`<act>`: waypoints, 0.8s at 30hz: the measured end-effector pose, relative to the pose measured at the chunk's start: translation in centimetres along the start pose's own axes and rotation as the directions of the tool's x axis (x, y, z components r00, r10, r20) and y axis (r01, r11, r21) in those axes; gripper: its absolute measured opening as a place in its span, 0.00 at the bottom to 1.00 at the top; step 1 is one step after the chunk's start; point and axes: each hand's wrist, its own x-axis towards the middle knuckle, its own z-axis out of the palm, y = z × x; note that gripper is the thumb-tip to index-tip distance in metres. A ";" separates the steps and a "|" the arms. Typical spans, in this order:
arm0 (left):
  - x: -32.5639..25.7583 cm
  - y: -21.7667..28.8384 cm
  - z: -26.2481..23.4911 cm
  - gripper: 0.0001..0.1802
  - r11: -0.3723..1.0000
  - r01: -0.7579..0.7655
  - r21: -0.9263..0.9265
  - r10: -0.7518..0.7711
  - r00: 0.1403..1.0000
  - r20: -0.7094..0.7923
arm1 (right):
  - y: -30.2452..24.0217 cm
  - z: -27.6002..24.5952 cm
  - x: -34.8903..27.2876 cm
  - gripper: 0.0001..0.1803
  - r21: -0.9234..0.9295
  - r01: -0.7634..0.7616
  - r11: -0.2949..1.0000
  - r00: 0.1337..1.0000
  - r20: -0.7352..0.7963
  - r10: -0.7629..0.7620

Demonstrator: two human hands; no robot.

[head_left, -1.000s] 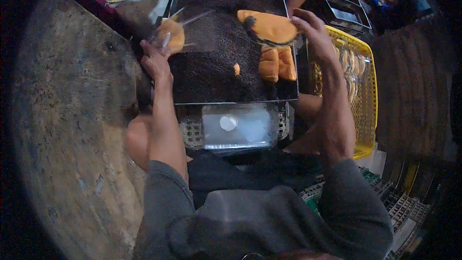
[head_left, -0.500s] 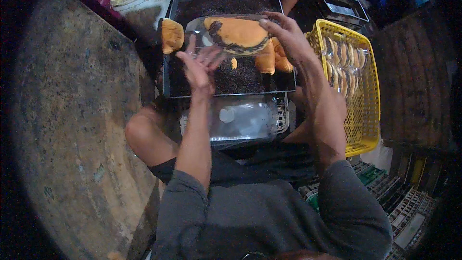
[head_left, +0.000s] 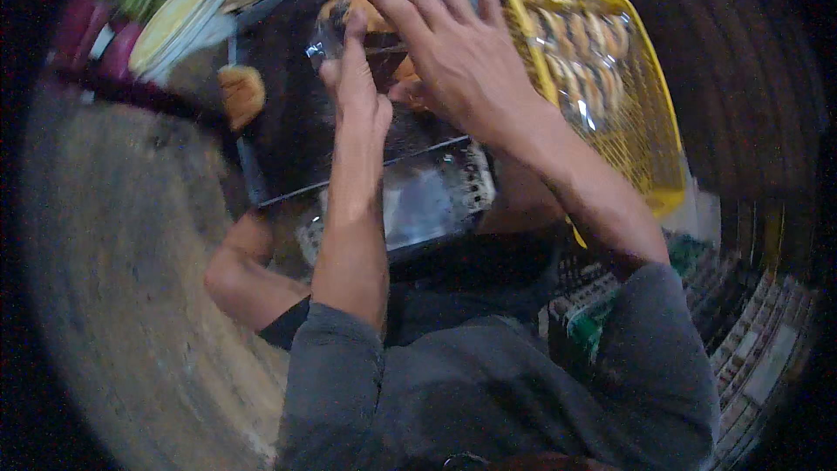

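Observation:
Over the dark metal tray [head_left: 292, 144], my left hand [head_left: 356, 78] grips the left end of a bun [head_left: 373, 17] in a clear plastic bag, thumb on top. The bun is golden with a dark filling, and much of it is hidden. My right hand [head_left: 462, 57] is open, fingers spread, above the bun's right side; whether it touches the bag is unclear. One loose bun [head_left: 241, 96] rests at the tray's left edge. Another bun [head_left: 407, 74] shows partly between my hands. Closer to my lap lies a stack of clear plastic bags [head_left: 423, 208] on a pale crate.
A yellow basket [head_left: 667, 157] at the right holds rows of bagged buns [head_left: 580, 52]. At the far left stands a white bucket [head_left: 174, 30] with yellowish contents. A worn wooden surface [head_left: 139, 253] spans the left, and stacked crates [head_left: 758, 366] sit at lower right.
My left hand has gone from open to gripping the bagged bun's left end. The right hand has let go and spread its fingers. The view has turned and shifted, with blur.

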 end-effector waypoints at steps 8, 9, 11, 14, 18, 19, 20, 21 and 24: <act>-4.0 -5.1 -4.4 0.28 0.309 -0.146 0.940 -0.576 0.757 0.307 | 20.8 -3.7 -16.9 0.32 0.521 -0.735 0.433 0.539 0.062 0.840; -6.1 -5.1 -6.4 0.30 0.095 -0.112 0.989 -0.622 0.769 0.147 | 24.5 -5.4 -21.3 0.34 0.143 -0.746 0.651 0.646 -0.084 0.759; -9.4 -4.3 -9.4 0.31 -0.295 -0.162 0.942 -0.615 0.786 -0.058 | 28.1 -7.5 -25.7 0.39 -0.230 -0.821 0.523 0.552 -0.078 0.831; -10.6 -4.9 -10.5 0.32 -0.483 -0.156 0.862 -0.576 0.798 -0.178 | 31.9 -7.6 -27.7 0.43 -0.399 -0.887 0.232 0.214 0.089 0.973; -9.4 -5.7 -13.2 0.30 -0.212 0.004 0.977 -0.696 0.702 -0.154 | 38.3 -3.5 -30.9 0.44 -0.589 -0.783 0.200 0.050 0.262 0.964; -9.3 -5.2 -12.8 0.28 -0.203 -0.012 0.979 -0.723 0.676 -0.142 | 39.8 -2.9 -30.4 0.44 -0.605 -0.769 0.209 0.021 0.302 0.953; -9.7 -4.2 -12.0 0.28 -0.138 0.026 0.990 -0.735 0.668 -0.120 | 39.2 -2.8 -28.1 0.44 -0.610 -0.756 0.237 0.042 0.316 0.948; -10.4 -3.4 -10.5 0.27 -0.069 0.066 0.995 -0.738 0.668 -0.096 | 35.6 -2.9 -23.2 0.41 -0.616 -0.732 0.291 0.157 0.263 0.952; -11.8 -2.4 -6.3 0.23 0.212 0.052 0.976 -0.596 0.799 0.087 | 22.4 -3.9 -13.4 0.35 0.322 -0.799 0.508 0.592 0.569 0.571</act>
